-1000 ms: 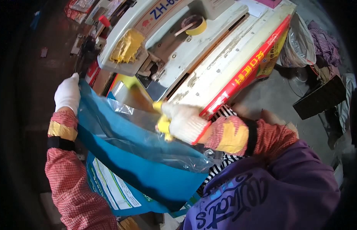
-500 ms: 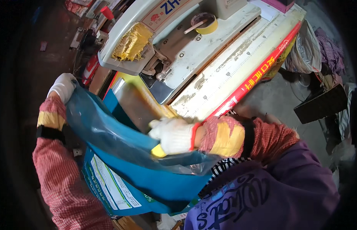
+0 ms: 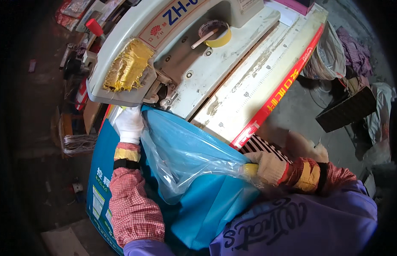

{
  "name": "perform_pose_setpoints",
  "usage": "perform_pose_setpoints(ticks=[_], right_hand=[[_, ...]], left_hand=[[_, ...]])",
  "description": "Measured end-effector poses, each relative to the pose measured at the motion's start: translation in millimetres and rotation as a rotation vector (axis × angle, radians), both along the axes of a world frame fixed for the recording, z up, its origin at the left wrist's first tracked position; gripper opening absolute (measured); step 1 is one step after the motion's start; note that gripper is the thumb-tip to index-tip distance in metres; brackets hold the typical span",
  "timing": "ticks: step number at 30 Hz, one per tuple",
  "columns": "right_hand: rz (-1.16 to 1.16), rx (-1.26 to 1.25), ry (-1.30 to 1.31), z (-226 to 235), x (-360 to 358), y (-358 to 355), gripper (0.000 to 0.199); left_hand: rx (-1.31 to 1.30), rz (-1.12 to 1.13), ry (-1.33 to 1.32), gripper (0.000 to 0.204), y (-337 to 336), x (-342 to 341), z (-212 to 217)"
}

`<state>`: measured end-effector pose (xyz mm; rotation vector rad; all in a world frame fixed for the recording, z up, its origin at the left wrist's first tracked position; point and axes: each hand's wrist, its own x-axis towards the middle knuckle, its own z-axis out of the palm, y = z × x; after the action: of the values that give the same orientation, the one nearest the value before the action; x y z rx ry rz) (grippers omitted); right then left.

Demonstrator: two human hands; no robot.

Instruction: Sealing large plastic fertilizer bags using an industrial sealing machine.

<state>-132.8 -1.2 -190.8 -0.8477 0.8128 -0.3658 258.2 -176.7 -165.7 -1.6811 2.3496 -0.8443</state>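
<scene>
A large blue woven bag with a clear plastic liner hangs over the front of a white sewing machine. My left hand, in a white glove, grips the bag's edge just below the machine's head; its fingertips are partly hidden. The bag's mouth edge runs from beside the presser foot across to the right. There, my right hand, gloved with a yellow fingertip cover, is closed on the edge of bag and liner. The stretch between both hands is pulled fairly taut.
A roll of yellow tape with a stick across it lies on the machine bed. A worn white table with a red front strip extends rightward. Beyond stand a plastic sack and a dark box; wire lies at left.
My left hand has brought the bag's edge rightward to the machine's head. My right hand has moved right and toward me, drawing the edge and liner out straight.
</scene>
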Motion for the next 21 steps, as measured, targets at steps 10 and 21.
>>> perform_pose_setpoints(ticks=[10,21], right_hand=[[0.099,-0.557,0.451,48,3,-2,0.036],[0.535,-0.023,1.034,65,12,-9,0.053]], left_hand=[[0.137,-0.215,0.436,0.033,-26,20,-16],[0.391,0.028,0.579,0.015,25,-10,10]])
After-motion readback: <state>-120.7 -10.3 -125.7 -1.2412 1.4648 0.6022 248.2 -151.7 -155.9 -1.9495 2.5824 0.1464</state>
